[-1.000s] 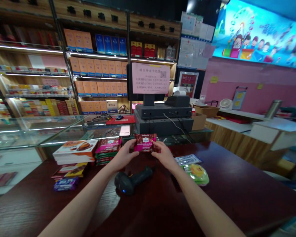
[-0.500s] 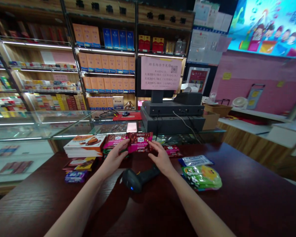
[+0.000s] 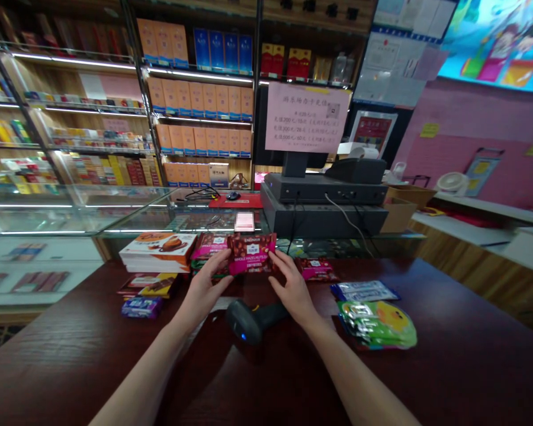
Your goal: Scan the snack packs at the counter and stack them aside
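A magenta and brown packet of hazelnut chocolate (image 3: pixel 252 255) is held upright by its two side edges, its printed front facing me. My left hand (image 3: pixel 206 284) grips the left edge, fingertips at the upper corner. On the right edge are the fingers of my right hand (image 3: pixel 291 284). Just below lies a black barcode scanner (image 3: pixel 245 322) with a blue light, its handle running toward my right wrist. Similar chocolate packets (image 3: pixel 208 245) are stacked behind my left hand. Another magenta packet (image 3: pixel 317 270) lies flat beyond my right hand.
White and orange boxes (image 3: pixel 157 253) stand at the left, with chocolate bars (image 3: pixel 148 285) and a purple packet (image 3: pixel 141 307) before them. At the right lie a blue-white packet (image 3: pixel 364 290) and a green duck-printed bag (image 3: pixel 377 324). A cash register (image 3: pixel 324 204) stands behind the counter.
The view has shifted slightly, so the surroundings appear a little higher and mostly farther right. Both hands keep holding the chocolate packet in nearly the same pose.
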`<state>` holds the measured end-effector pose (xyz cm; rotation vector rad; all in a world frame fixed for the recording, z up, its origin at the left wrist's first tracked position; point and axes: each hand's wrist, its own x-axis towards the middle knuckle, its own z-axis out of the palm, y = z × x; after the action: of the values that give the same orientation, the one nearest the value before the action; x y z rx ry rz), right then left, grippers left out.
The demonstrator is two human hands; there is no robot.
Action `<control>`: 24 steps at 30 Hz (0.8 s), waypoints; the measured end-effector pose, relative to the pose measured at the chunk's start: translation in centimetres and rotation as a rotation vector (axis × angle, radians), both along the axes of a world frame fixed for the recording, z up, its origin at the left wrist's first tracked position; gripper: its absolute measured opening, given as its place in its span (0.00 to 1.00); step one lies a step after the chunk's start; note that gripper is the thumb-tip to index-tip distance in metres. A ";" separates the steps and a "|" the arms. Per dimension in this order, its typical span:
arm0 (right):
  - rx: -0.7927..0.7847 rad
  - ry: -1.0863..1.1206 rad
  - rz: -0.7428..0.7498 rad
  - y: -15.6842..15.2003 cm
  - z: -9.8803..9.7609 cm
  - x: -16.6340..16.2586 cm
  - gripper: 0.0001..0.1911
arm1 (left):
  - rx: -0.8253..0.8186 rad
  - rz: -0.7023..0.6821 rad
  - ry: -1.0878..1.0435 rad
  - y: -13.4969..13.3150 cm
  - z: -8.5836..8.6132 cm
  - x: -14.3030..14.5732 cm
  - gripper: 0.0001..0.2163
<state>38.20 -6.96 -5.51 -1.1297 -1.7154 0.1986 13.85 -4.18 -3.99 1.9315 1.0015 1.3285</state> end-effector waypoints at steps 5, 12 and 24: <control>0.051 -0.039 -0.003 -0.5 0.0 0.2 0.33 | 0.003 0.013 0.024 -0.3 0.0 0.2 0.27; 0.118 -0.061 -0.043 -0.9 -0.1 0.4 0.33 | 0.103 0.025 0.120 -0.4 0.0 0.2 0.28; 0.206 -0.157 -0.107 -0.9 -0.3 0.5 0.30 | 0.466 0.145 0.499 -0.9 0.0 -0.2 0.31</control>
<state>38.65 -7.90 -5.86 -1.1030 -1.7613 -0.1337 13.60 -5.11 -4.04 2.6799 1.1509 1.2639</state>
